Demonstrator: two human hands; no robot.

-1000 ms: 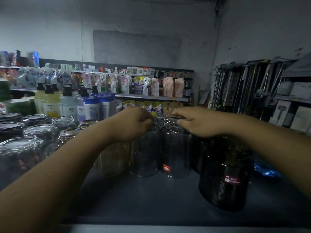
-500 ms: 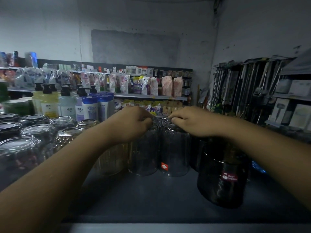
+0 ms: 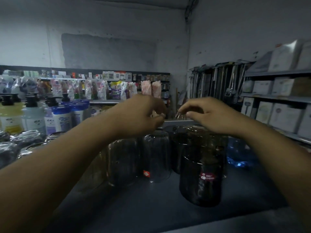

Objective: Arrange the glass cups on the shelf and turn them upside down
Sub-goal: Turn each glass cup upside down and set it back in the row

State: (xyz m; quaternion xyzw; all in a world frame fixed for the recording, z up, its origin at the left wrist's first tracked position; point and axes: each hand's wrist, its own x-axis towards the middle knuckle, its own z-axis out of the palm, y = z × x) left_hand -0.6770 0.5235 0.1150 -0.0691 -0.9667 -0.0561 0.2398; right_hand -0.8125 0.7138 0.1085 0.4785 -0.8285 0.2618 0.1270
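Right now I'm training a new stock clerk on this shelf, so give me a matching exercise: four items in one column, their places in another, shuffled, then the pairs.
Items:
1. dark glass cup with cherry sticker
2. clear glass cup with red sticker
3. pump bottles
4. white boxes

Places:
A. far right shelves
B. nearest the shelf's front edge, right of centre
C. far left, behind the upturned glasses
D. centre row, below the left hand

Pairs: 1-B, 2-D, 3-C, 4-A
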